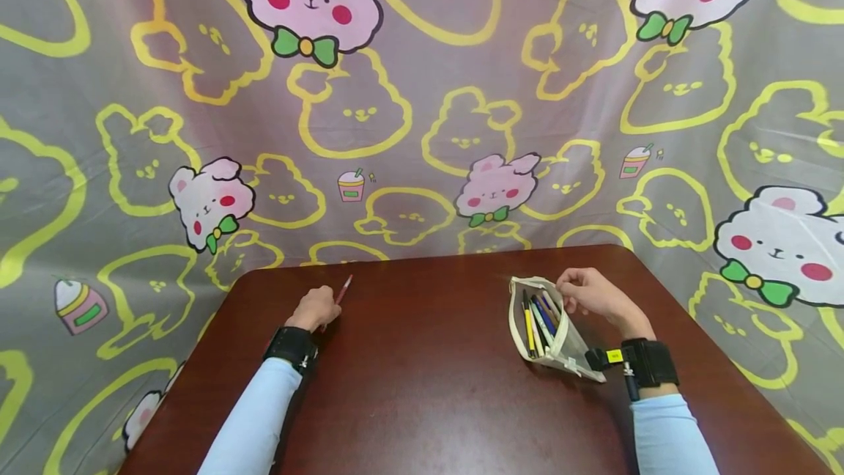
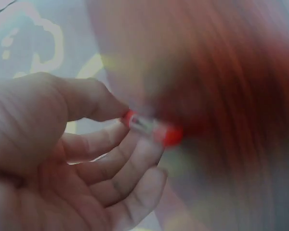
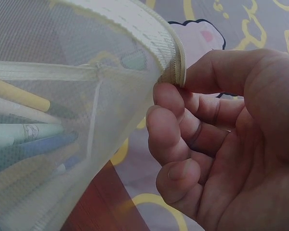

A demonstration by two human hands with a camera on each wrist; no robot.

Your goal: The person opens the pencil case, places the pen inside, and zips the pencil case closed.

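My left hand (image 1: 316, 308) is over the left part of the table, pinching a slim red pen (image 1: 345, 288) between thumb and fingers. In the left wrist view the red-and-clear end of that pen shows past the fingertips, somewhat blurred. My right hand (image 1: 596, 293) pinches the zippered rim of a cream mesh pencil pouch (image 1: 575, 349) between thumb and index finger; the other fingers are curled below the rim. The pouch's mouth gapes wide. Inside lie several pens (image 1: 542, 322), among them yellow, pale green and blue ones, also visible through the mesh in the right wrist view.
The dark red-brown wooden table (image 1: 422, 380) has rounded far corners. Behind it and along both sides hangs a grey cloth (image 1: 409, 130) printed with yellow outlines and cartoon rabbits. A bare stretch of tabletop lies between the hands.
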